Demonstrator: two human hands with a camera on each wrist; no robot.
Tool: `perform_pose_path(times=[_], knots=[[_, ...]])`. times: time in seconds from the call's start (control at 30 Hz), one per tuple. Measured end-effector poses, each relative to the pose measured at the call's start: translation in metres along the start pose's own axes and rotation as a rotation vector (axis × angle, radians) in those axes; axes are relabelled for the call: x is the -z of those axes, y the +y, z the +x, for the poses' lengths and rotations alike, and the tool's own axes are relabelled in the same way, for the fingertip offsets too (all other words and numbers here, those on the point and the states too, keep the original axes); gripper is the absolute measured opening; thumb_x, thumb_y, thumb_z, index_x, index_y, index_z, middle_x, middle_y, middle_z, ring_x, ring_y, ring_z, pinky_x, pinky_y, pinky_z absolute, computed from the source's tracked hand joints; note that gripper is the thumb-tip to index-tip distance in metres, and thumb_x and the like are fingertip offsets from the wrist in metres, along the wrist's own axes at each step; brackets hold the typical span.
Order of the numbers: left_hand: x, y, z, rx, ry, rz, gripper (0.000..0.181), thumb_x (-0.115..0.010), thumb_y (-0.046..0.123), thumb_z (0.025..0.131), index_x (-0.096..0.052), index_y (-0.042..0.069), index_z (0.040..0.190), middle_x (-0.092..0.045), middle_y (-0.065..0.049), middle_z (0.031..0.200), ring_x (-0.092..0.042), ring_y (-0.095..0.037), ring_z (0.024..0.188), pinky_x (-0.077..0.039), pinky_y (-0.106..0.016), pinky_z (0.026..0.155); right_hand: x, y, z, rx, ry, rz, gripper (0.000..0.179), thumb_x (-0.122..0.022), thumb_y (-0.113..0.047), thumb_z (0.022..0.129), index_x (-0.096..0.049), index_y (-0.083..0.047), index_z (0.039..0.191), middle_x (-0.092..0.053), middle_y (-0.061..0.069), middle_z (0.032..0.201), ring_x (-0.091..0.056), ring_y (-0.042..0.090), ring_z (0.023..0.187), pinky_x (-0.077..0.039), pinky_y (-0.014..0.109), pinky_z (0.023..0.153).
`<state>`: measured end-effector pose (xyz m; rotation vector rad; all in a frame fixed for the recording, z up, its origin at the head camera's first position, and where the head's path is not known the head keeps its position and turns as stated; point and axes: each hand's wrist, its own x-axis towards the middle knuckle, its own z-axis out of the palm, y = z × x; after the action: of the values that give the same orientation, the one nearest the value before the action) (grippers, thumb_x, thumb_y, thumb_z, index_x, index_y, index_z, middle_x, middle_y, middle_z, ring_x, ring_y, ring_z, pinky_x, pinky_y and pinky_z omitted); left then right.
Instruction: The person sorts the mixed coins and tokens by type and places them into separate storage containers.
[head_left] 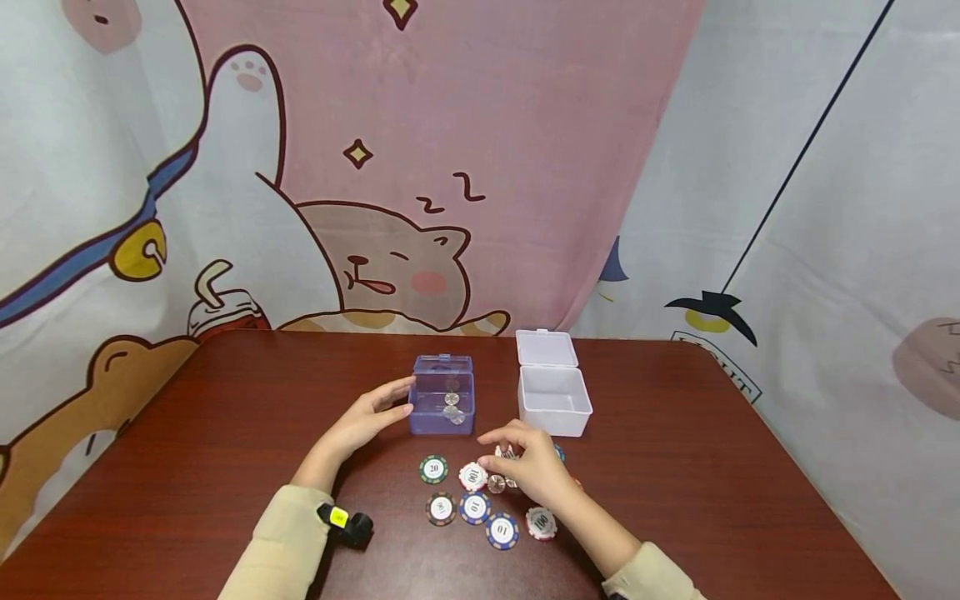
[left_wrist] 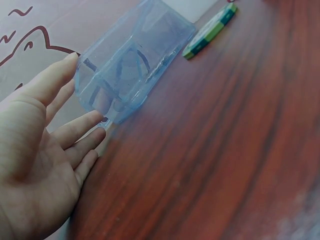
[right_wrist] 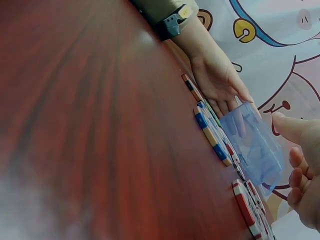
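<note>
Presently, the translucent blue plastic box (head_left: 433,422) stands ahead and left of the right hand (head_left: 531,462), whose thumb and forefinger are apart near small silvery round discs (head_left: 496,483); the left hand (head_left: 365,422), loosely spread, is nearer, at the box's left wall.

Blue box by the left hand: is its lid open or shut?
Open. In the head view, the lid of the blue box is swung back on its far side, and silvery discs show inside.

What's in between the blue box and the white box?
Only bare table. The head view shows nothing lying between the blue box and the white box.
</note>
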<state>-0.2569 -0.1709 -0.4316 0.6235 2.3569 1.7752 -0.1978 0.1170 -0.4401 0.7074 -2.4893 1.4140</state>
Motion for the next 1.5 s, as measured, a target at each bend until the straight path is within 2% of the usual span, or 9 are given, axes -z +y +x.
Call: perform_pose_path(times=[0.17, 0.4, 0.57, 0.77, 0.9, 1.13, 1.5], knots=[[-0.002, -0.001, -0.001, -0.008, 0.005, 0.002, 0.053, -0.059, 0.007, 0.094, -0.04, -0.005, 0.142, -0.043, -0.029, 0.139, -0.037, -0.044, 0.13, -0.03, -0.058, 0.102, 0.005, 0.004, -0.008, -0.002, -0.027, -0.027, 0.025, -0.083, -0.014, 0.073, -0.075, -0.009, 0.097, -0.056, -0.002, 0.072, -0.045, 0.012, 0.063, -0.038, 0.022, 0.054], [-0.001, 0.001, -0.001, 0.009, -0.002, -0.009, 0.052, -0.06, 0.006, 0.094, -0.041, -0.003, 0.142, -0.042, -0.031, 0.139, -0.036, -0.046, 0.13, -0.029, -0.058, 0.102, 0.008, 0.012, -0.014, 0.053, -0.052, -0.035, 0.025, -0.085, -0.012, 0.069, -0.076, -0.006, 0.092, -0.061, 0.002, 0.074, -0.051, 0.018, 0.064, -0.04, 0.022, 0.056], [0.0, 0.004, -0.002, 0.008, -0.003, -0.009, 0.053, -0.061, 0.008, 0.094, -0.041, -0.003, 0.142, -0.041, -0.031, 0.139, -0.035, -0.046, 0.13, -0.029, -0.058, 0.102, 0.007, 0.018, -0.015, 0.077, -0.069, -0.108, 0.023, -0.087, -0.017, 0.067, -0.077, -0.011, 0.087, -0.056, -0.001, 0.069, -0.047, 0.014, 0.065, -0.037, 0.021, 0.058], [0.0, 0.005, -0.001, 0.015, -0.008, 0.01, 0.054, -0.061, 0.012, 0.094, -0.042, -0.001, 0.142, -0.041, -0.031, 0.139, -0.036, -0.045, 0.13, -0.03, -0.057, 0.103, 0.008, 0.02, -0.016, 0.054, -0.111, -0.203, 0.023, -0.088, -0.022, 0.066, -0.077, -0.017, 0.086, -0.05, -0.006, 0.066, -0.044, 0.011, 0.066, -0.034, 0.022, 0.058], [0.0, -0.001, 0.001, 0.02, -0.002, 0.012, 0.053, -0.06, 0.009, 0.094, -0.041, -0.002, 0.143, -0.042, -0.03, 0.139, -0.037, -0.044, 0.13, -0.03, -0.057, 0.102, 0.008, 0.02, -0.017, 0.025, -0.139, -0.218, 0.022, -0.088, -0.023, 0.067, -0.077, -0.017, 0.086, -0.049, -0.008, 0.067, -0.043, 0.008, 0.067, -0.035, 0.022, 0.058], [0.001, -0.027, 0.009, 0.015, 0.016, 0.008, 0.056, -0.062, 0.013, 0.094, -0.04, 0.002, 0.144, -0.044, -0.025, 0.14, -0.038, -0.039, 0.131, -0.03, -0.056, 0.103, 0.008, 0.019, -0.018, -0.004, -0.158, -0.218, 0.018, -0.087, -0.02, 0.069, -0.077, -0.018, 0.084, -0.05, -0.009, 0.069, -0.044, 0.009, 0.07, -0.038, 0.023, 0.06], [0.002, -0.031, 0.01, 0.025, 0.028, 0.022, 0.056, -0.063, 0.015, 0.093, -0.042, 0.005, 0.144, -0.046, -0.021, 0.14, -0.04, -0.036, 0.131, -0.032, -0.055, 0.103, 0.01, 0.018, -0.018, 0.062, -0.17, -0.314, 0.017, -0.086, -0.022, 0.069, -0.072, -0.021, 0.08, -0.048, -0.011, 0.067, -0.04, 0.007, 0.069, -0.034, 0.022, 0.06]])
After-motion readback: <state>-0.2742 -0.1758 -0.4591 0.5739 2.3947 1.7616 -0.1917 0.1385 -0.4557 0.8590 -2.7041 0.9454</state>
